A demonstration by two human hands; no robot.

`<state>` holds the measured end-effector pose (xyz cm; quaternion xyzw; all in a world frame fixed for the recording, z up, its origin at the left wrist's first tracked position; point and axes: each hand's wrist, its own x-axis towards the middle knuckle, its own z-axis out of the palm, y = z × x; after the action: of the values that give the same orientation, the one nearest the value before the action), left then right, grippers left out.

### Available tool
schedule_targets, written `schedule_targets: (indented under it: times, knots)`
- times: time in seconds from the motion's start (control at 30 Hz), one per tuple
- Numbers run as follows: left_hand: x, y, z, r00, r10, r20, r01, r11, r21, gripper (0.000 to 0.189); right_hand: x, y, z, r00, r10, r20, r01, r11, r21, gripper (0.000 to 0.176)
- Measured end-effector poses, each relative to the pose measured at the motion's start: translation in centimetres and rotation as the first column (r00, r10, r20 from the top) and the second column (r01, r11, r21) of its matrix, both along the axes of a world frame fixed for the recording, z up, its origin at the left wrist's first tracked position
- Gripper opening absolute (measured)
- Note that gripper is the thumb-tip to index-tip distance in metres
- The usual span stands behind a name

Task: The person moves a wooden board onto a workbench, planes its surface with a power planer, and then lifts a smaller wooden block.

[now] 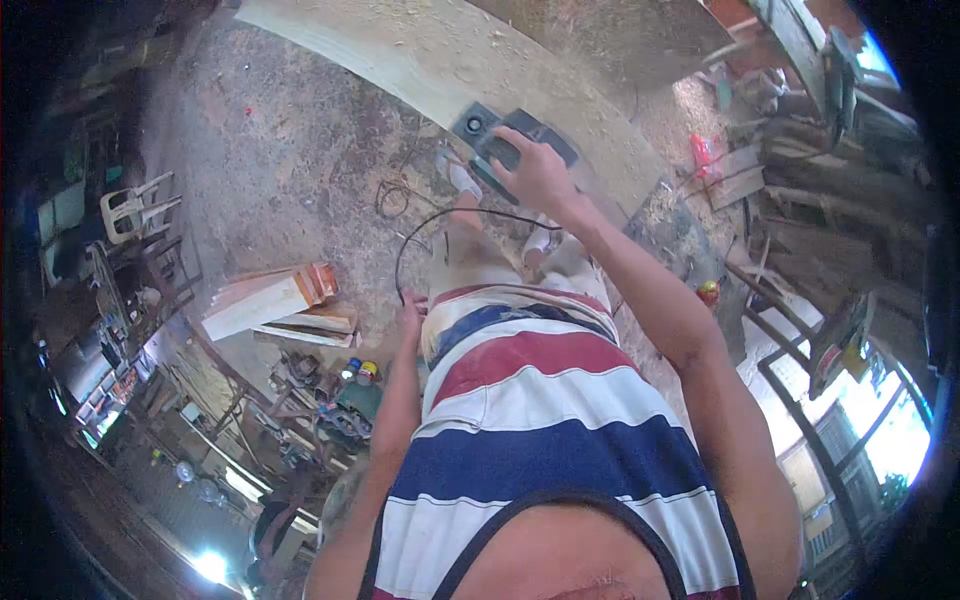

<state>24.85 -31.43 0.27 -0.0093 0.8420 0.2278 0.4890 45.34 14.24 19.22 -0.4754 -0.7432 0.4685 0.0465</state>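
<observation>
My right hand [535, 170] is closed around the handle of a dark electric planer [545, 138], which has a round knob at its front. The planer rests on a long, pale wooden board [400, 55] with shavings scattered over it. From the tool a black power cord [440, 212] curves back toward my left side. Down by my left hip, my left hand [412, 312] has its fingers curled where the cord passes, and it seems to hold the cord. Part of that hand is hard to make out.
Cut wood pieces [270, 300] are stacked on the floor at left, near a plastic chair [140, 208]. Cans [368, 371] and assorted gear stand behind them. Loose cord [393, 197] lies coiled on the floor. A red packet [703, 155] and shavings are at right.
</observation>
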Motion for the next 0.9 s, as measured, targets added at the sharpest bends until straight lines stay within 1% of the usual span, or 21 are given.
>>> schedule_targets:
  times: [0.03,0.07,0.1,0.13,0.2,0.23,0.3,0.33,0.37,0.4,0.43,0.5,0.53,0.63,0.7,0.73,0.77,0.8,0.83,0.87,0.9]
  knots:
    - [0.7,-0.6,-0.4,0.999,-0.016,-0.04,0.015,1.0,-0.023,0.097,-2.2,1.0,-0.5,1.0,-0.012,-0.019,0.012,1.0,0.022,0.055]
    - [1.4,-0.3,0.9,0.998,-0.043,-0.056,0.041,0.999,-0.033,0.097,-4.5,1.8,-1.3,0.999,-0.016,-0.039,0.018,0.999,0.045,0.056]
    - [2.1,0.8,3.4,0.995,-0.062,-0.073,0.059,0.997,-0.039,0.097,-6.8,2.8,-1.7,0.998,-0.013,-0.061,0.017,0.997,0.071,0.056]
    - [2.6,1.6,4.7,0.993,-0.078,-0.092,0.075,0.996,-0.042,0.098,-9.2,3.9,-1.5,0.997,-0.012,-0.071,0.016,0.998,0.061,0.056]
    - [3.5,0.2,2.2,0.994,0.013,-0.109,-0.015,1.0,-0.023,0.095,-13.9,6.1,-0.8,0.996,0.001,-0.089,0.003,0.999,0.042,0.055]
    - [3.9,-0.9,1.0,0.992,0.058,-0.115,-0.061,0.998,-0.019,0.094,-16.1,6.9,-0.7,0.997,0.018,-0.077,-0.012,0.998,0.069,0.056]
    - [4.2,-1.7,-0.3,0.988,0.139,-0.071,-0.142,0.989,-0.048,0.093,-20.4,8.6,-0.8,0.997,0.05,-0.056,-0.043,0.99,0.133,0.059]
    - [4.5,-1.4,-1.0,0.982,0.181,-0.047,-0.184,0.981,-0.059,0.093,-22.2,9.6,-1.0,0.996,0.062,-0.07,-0.053,0.991,0.126,0.059]
    - [4.7,-0.7,-0.6,0.98,0.193,-0.057,-0.195,0.98,-0.042,0.091,-23.7,10.4,-1.4,0.994,0.072,-0.08,-0.063,0.991,0.115,0.06]
    - [4.7,0.2,0.9,0.978,0.199,-0.066,-0.201,0.979,-0.028,0.09,-25.4,11.2,-1.8,0.993,0.077,-0.087,-0.069,0.993,0.101,0.06]
    - [4.5,0.9,1.5,0.976,0.203,-0.074,-0.204,0.979,-0.015,0.089,-27.1,11.7,-2.2,0.993,0.066,-0.099,-0.052,0.99,0.134,0.057]
    - [3.9,0.8,-0.5,0.976,0.201,-0.085,-0.202,0.979,0.0,0.087,-30.6,12.8,-2.9,0.992,0.035,-0.12,-0.011,0.982,0.191,0.053]
    - [3.9,1.2,-1.4,0.976,0.198,-0.087,-0.198,0.98,0.003,0.086,-32.4,13.5,-2.7,0.99,0.051,-0.135,-0.023,0.98,0.2,0.053]
    - [2.5,4.8,0.5,0.958,0.273,-0.084,-0.278,0.959,-0.06,0.084,-37.4,15.5,-2.1,0.982,0.092,-0.167,-0.055,0.976,0.213,0.053]
    - [1.3,6.8,1.0,0.942,0.325,-0.084,-0.328,0.944,-0.025,0.078,-41.1,17.3,-2.5,0.974,0.125,-0.19,-0.081,0.972,0.222,0.053]
    - [0.5,7.7,1.7,0.935,0.348,-0.072,-0.351,0.936,-0.028,0.076,-43.4,18.3,-3.0,0.984,0.111,-0.138,-0.08,0.974,0.212,0.054]
    - [0.0,8.2,1.6,0.927,0.37,-0.061,-0.372,0.928,-0.032,0.074,-45.4,19.5,-3.7,0.978,0.136,-0.157,-0.09,0.96,0.266,0.055]
    - [-0.7,8.5,1.5,0.927,0.367,-0.071,-0.368,0.93,0.0,0.069,-47.4,20.5,-4.4,0.971,0.16,-0.179,-0.097,0.944,0.316,0.056]
    - [-1.2,8.5,0.9,0.931,0.354,-0.084,-0.354,0.935,0.014,0.069,-49.1,21.3,-5.0,0.962,0.184,-0.201,-0.101,0.926,0.363,0.057]
    - [-1.8,8.5,0.3,0.935,0.34,-0.097,-0.339,0.94,0.028,0.069,-50.8,21.6,-4.3,0.969,0.15,-0.197,-0.075,0.935,0.346,0.054]
    - [-2.3,8.4,-0.3,0.939,0.325,-0.109,-0.322,0.946,0.04,0.069,-52.7,22.2,-3.6,0.962,0.187,-0.201,-0.104,0.926,0.363,0.054]
